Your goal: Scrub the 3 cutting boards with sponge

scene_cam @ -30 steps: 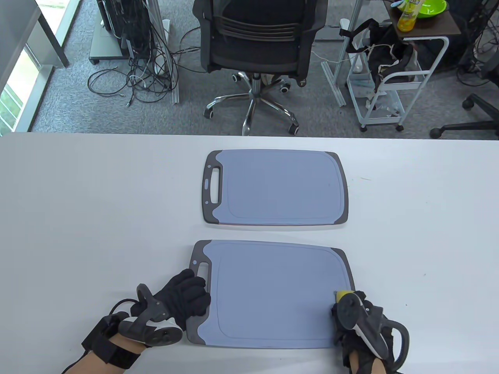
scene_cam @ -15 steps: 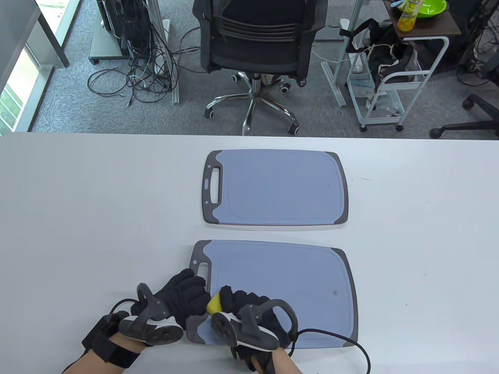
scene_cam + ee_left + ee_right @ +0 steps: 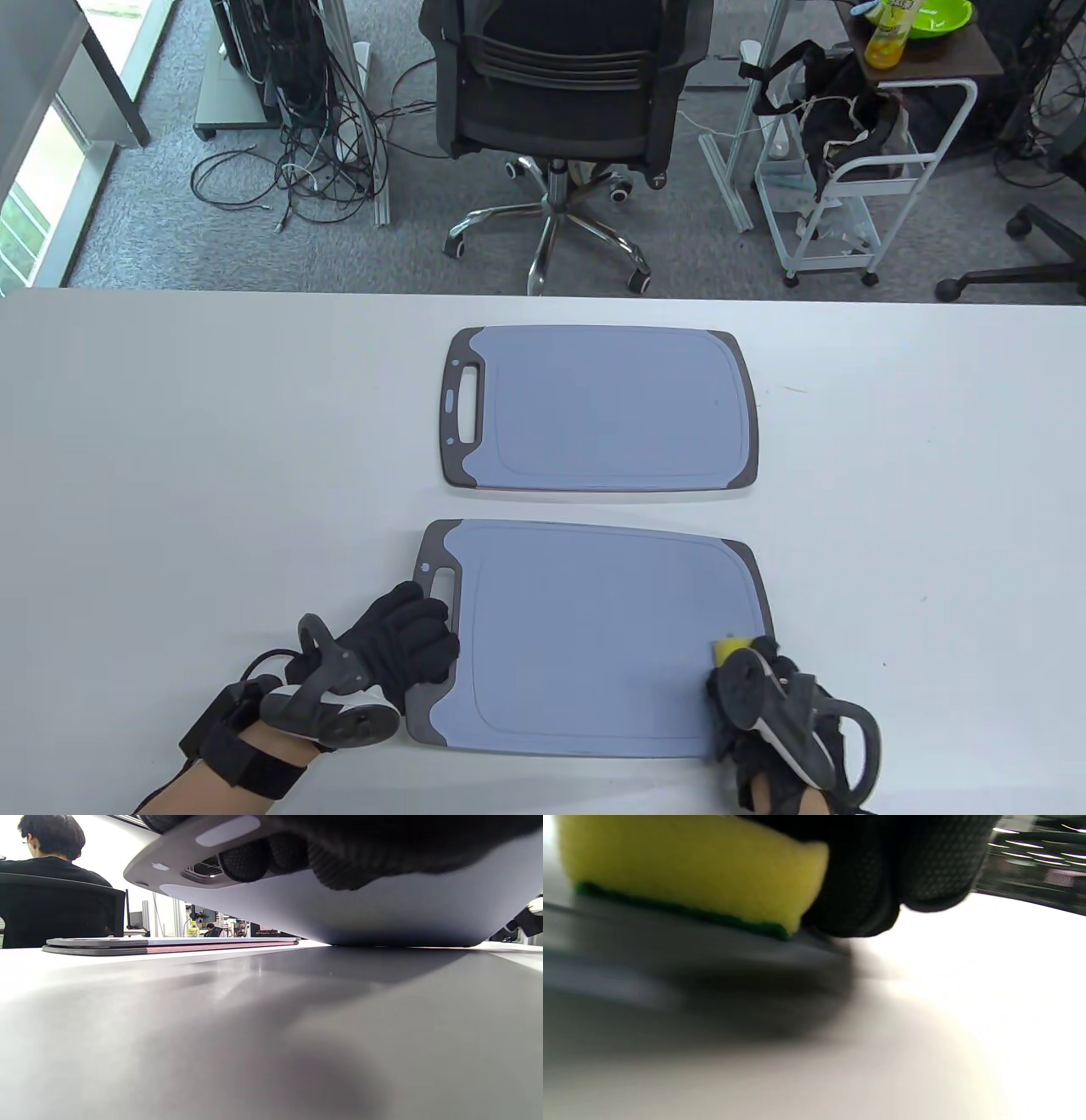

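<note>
My left hand (image 3: pixel 407 641) grips the near cutting board (image 3: pixel 594 637) at its handle end, lifting that stiff, light, probably slippery edge. At the board's right edge, my right hand (image 3: pixel 764 705) squeezes the soft sponge (image 3: pixel 728 650) flat against it.

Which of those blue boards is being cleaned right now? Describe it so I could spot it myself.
On the white table lie two flat blue plastic cutting boards with dark grey ends. The one being scrubbed is the nearer board, closest to the gloved hands. Unlike the far board, it has the left hand holding its handle end and a yellow sponge at its right edge.
</note>
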`<state>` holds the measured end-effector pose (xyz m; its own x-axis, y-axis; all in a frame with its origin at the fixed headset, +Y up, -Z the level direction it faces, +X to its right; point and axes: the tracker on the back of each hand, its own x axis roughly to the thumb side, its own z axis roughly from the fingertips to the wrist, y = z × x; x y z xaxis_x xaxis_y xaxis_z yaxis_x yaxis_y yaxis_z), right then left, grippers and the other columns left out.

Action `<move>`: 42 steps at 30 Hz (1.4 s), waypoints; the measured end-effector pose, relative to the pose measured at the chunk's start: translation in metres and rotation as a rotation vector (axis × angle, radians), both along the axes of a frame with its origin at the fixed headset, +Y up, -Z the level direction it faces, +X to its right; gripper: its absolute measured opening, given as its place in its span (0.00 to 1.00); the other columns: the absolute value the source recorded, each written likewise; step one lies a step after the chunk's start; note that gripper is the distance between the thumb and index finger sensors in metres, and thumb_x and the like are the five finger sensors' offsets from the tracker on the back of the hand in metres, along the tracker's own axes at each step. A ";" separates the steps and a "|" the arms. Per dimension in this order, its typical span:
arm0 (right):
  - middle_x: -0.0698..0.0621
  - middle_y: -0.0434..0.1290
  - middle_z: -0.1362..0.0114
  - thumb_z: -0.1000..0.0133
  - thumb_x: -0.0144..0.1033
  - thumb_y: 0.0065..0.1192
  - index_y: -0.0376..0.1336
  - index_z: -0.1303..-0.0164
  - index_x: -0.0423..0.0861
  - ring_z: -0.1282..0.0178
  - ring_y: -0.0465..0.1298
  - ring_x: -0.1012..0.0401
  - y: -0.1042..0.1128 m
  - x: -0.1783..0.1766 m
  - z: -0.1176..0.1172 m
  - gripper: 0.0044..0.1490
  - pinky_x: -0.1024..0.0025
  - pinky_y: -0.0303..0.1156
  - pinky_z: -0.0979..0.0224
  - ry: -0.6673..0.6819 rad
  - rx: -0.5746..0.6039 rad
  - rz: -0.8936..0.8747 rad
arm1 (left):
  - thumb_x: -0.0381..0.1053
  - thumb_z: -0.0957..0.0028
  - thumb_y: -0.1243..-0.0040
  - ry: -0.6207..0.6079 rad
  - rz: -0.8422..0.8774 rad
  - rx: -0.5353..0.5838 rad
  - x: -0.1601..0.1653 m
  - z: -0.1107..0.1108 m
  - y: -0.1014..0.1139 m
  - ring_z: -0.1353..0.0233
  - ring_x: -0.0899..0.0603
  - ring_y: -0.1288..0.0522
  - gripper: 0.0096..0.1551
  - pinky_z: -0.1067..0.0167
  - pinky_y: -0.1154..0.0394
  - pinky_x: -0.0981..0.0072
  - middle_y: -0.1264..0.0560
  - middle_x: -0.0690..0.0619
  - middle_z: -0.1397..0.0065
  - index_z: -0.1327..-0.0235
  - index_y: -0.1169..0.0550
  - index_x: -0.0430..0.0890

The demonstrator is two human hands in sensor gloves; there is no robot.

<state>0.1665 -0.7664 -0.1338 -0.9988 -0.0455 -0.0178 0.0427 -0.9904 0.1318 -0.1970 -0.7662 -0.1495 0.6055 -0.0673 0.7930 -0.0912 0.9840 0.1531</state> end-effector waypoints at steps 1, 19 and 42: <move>0.44 0.74 0.43 0.45 0.62 0.55 0.60 0.26 0.37 0.52 0.78 0.55 0.005 -0.034 -0.002 0.48 0.53 0.75 0.43 0.086 0.019 -0.038 | 0.55 0.35 0.36 0.007 -0.007 -0.004 0.000 -0.001 0.000 0.20 0.46 0.32 0.23 0.22 0.40 0.40 0.30 0.60 0.31 0.34 0.36 0.56; 0.47 0.75 0.46 0.47 0.65 0.54 0.59 0.25 0.39 0.55 0.79 0.58 0.001 -0.015 0.026 0.50 0.56 0.77 0.45 0.069 -0.038 -0.027 | 0.54 0.35 0.37 0.074 -0.029 0.006 0.000 -0.008 0.001 0.19 0.48 0.33 0.23 0.22 0.40 0.40 0.31 0.61 0.30 0.34 0.37 0.57; 0.52 0.75 0.48 0.48 0.70 0.52 0.59 0.26 0.41 0.57 0.79 0.63 0.026 -0.195 0.030 0.52 0.60 0.78 0.46 0.558 0.073 -0.035 | 0.54 0.34 0.38 0.078 -0.063 0.007 0.001 -0.009 0.000 0.19 0.48 0.33 0.23 0.22 0.40 0.40 0.31 0.61 0.30 0.34 0.37 0.57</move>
<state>-0.0285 -0.7408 -0.1035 -0.8584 -0.0302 0.5121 0.0528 -0.9982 0.0296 -0.1958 -0.7666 -0.1589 0.6601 -0.1125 0.7427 -0.0170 0.9862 0.1645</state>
